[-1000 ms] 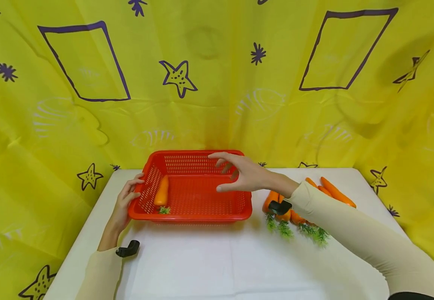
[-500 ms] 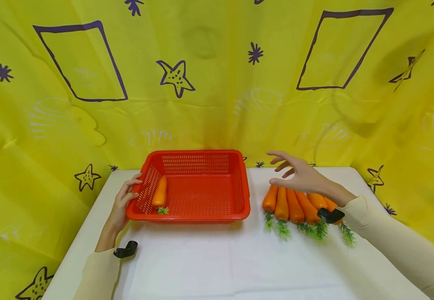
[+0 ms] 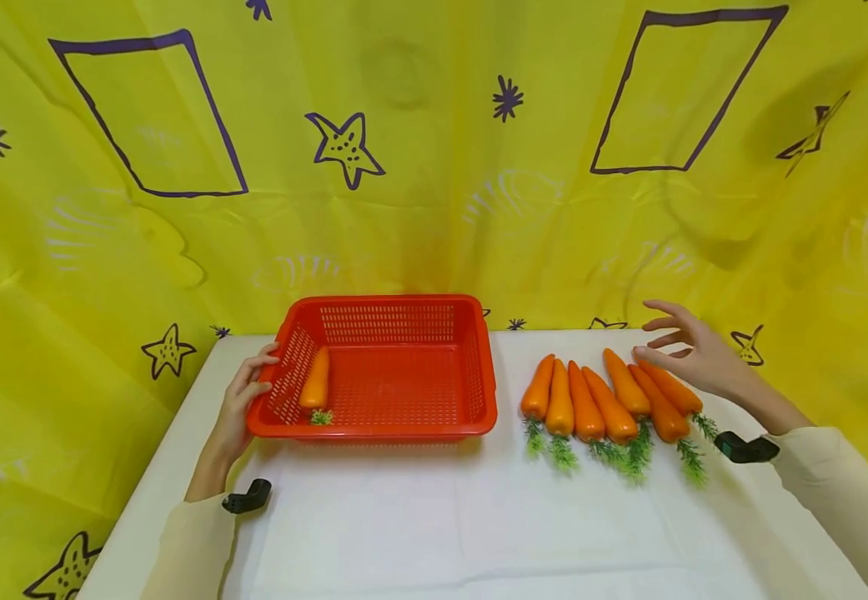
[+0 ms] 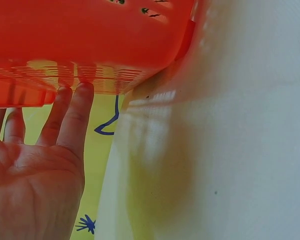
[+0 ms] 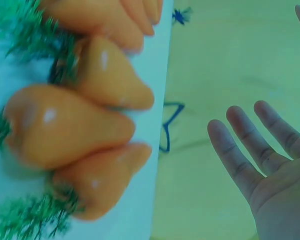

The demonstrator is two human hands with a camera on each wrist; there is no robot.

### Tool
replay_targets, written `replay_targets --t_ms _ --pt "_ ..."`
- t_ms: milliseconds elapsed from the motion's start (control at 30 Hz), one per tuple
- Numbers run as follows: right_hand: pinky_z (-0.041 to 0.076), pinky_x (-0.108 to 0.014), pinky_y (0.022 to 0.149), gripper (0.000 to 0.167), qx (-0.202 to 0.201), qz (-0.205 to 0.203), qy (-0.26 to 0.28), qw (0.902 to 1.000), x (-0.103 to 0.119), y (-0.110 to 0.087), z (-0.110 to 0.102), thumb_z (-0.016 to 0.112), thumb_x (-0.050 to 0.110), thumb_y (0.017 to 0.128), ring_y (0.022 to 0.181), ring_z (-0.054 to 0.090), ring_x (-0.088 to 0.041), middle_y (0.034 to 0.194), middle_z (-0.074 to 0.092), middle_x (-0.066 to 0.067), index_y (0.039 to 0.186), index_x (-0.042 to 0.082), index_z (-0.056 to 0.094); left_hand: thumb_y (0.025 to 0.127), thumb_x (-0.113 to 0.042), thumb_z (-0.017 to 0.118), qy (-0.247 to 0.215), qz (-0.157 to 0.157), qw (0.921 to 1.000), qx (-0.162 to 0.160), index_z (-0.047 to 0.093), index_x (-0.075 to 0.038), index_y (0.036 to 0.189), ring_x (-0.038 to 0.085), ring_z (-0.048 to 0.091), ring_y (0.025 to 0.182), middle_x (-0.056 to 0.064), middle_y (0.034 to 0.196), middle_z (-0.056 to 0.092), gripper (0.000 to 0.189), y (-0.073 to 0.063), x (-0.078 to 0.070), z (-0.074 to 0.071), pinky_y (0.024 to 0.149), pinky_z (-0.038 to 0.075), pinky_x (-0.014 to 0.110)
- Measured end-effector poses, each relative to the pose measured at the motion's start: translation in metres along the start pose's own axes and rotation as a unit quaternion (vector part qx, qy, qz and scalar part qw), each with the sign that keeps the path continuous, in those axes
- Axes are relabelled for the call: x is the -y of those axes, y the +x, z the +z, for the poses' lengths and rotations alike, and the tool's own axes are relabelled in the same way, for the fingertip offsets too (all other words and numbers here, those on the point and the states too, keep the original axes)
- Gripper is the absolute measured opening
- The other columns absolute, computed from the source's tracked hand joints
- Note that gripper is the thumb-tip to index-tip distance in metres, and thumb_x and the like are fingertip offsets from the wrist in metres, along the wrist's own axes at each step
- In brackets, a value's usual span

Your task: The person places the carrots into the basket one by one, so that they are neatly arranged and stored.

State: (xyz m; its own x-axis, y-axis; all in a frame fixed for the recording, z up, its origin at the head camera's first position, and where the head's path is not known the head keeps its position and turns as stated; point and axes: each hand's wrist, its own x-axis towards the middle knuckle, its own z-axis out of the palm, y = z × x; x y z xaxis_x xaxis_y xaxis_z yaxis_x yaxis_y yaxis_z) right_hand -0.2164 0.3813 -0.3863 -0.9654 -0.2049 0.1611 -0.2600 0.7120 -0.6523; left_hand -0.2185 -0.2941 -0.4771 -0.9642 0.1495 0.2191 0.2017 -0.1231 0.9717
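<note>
A red plastic basket (image 3: 373, 431) with slotted walls stands on the white table. One orange carrot (image 3: 315, 380) with a green leafy top lies inside it, along the left wall. My left hand (image 3: 237, 408) rests at the basket's left side, its extended fingers (image 4: 76, 117) touching the slotted outer wall in the left wrist view. Several more carrots (image 3: 585, 404) lie in a row to the right, leafy ends toward me. Above the far right carrot (image 3: 672, 387) my right hand (image 3: 704, 358) hovers, fingers spread and loosely bent, holding nothing. In the right wrist view its fingers are apart from the carrots.
A yellow curtain (image 3: 418, 208) printed with stars and frames hangs behind the table's back edge and along both sides. The white tabletop (image 3: 373, 525) extends in front of the basket and the carrots.
My right hand has moved right, from over the basket across the row to the far right carrot, uncovering the other carrots. The left hand has stayed at the basket's side.
</note>
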Motion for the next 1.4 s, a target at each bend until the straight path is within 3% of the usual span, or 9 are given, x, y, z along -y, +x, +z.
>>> replay_targets --t_ms 167,267,367,467,533,800,1067,1267,1400 --pt "0.049 -0.013 0.075 0.075 -0.017 0.012 -0.013 0.9997 -0.016 -0.009 -0.011 0.072 0.024 0.098 0.094 0.053 0.016 0.135 0.058 -0.022 0.16 0.014 0.032 0.104 0.0 0.034 -0.007 0.006 1.0 0.002 0.047 -0.003 0.135 0.022 0.03 0.143 0.005 0.165 0.026 0.034 0.002 -0.002 0.001 0.099 0.051 0.023" --pt "0.049 -0.012 0.074 0.076 -0.008 0.021 -0.022 0.9995 -0.023 -0.011 -0.014 0.071 0.027 0.098 0.097 0.055 0.011 0.136 0.058 -0.023 0.161 0.014 0.03 0.103 0.001 0.034 -0.005 0.006 1.0 0.001 0.048 -0.004 0.134 0.021 0.03 0.144 0.005 0.166 0.026 0.035 0.003 -0.003 0.001 0.099 0.051 0.022" --pt "0.05 -0.014 0.073 0.076 0.003 0.029 -0.023 0.9993 -0.03 -0.012 -0.014 0.07 0.029 0.099 0.106 0.065 -0.016 0.137 0.057 -0.026 0.161 0.012 0.029 0.103 0.001 0.033 -0.011 0.011 0.9999 0.003 0.048 -0.004 0.135 0.021 0.031 0.144 0.005 0.166 0.025 0.035 0.002 -0.003 0.001 0.099 0.051 0.023" --pt "0.054 -0.02 0.072 0.075 0.015 0.038 -0.019 0.999 -0.037 -0.011 -0.014 0.068 0.029 0.1 0.111 0.062 -0.046 0.136 0.055 -0.031 0.16 0.007 0.029 0.104 0.001 0.033 -0.017 0.014 0.9997 0.006 0.048 -0.004 0.135 0.021 0.032 0.143 0.005 0.166 0.025 0.034 0.002 -0.002 0.0 0.098 0.052 0.023" --pt "0.057 -0.024 0.07 0.075 0.026 0.048 -0.014 0.9984 -0.042 -0.009 -0.015 0.066 0.03 0.101 0.112 0.059 -0.053 0.137 0.054 -0.033 0.16 0.005 0.028 0.104 0.001 0.033 -0.018 0.013 0.9997 0.008 0.047 -0.003 0.135 0.022 0.032 0.143 0.006 0.166 0.025 0.034 0.002 -0.002 0.0 0.098 0.052 0.023" --pt "0.062 -0.044 0.075 0.072 0.117 0.082 0.004 0.9898 -0.066 -0.004 -0.017 0.062 0.03 0.104 0.11 0.062 -0.054 0.139 0.048 -0.039 0.159 0.001 0.025 0.104 0.001 0.033 -0.018 0.013 0.9997 0.008 0.048 -0.003 0.135 0.021 0.03 0.144 0.005 0.165 0.026 0.035 0.002 -0.001 0.002 0.1 0.05 0.023" --pt "0.061 -0.046 0.078 0.068 0.231 0.115 0.054 0.9647 -0.086 -0.004 -0.02 0.064 0.024 0.102 0.112 0.063 -0.042 0.143 0.041 -0.043 0.155 0.0 0.028 0.103 0.001 0.035 -0.017 0.016 0.9997 0.005 0.046 0.001 0.136 0.021 0.027 0.147 0.007 0.164 0.028 0.034 0.002 -0.002 0.002 0.102 0.048 0.022" --pt "0.059 -0.046 0.079 0.066 0.268 0.136 0.059 0.9519 -0.087 0.0 -0.022 0.065 0.024 0.102 0.115 0.061 -0.041 0.147 0.036 -0.042 0.156 0.004 0.032 0.103 0.0 0.034 -0.009 0.005 0.9999 0.005 0.045 0.0 0.136 0.022 0.029 0.145 0.006 0.166 0.024 0.035 0.001 -0.003 0.002 0.101 0.05 0.023" --pt "0.059 -0.047 0.08 0.068 0.279 0.135 0.059 0.9489 -0.085 0.004 -0.021 0.064 0.022 0.102 0.114 0.061 -0.04 0.146 0.036 -0.043 0.156 0.002 0.03 0.103 0.002 0.035 -0.007 0.005 1.0 0.002 0.045 0.002 0.135 0.021 0.03 0.146 0.008 0.167 0.025 0.034 0.0 -0.003 0.001 0.101 0.05 0.022"
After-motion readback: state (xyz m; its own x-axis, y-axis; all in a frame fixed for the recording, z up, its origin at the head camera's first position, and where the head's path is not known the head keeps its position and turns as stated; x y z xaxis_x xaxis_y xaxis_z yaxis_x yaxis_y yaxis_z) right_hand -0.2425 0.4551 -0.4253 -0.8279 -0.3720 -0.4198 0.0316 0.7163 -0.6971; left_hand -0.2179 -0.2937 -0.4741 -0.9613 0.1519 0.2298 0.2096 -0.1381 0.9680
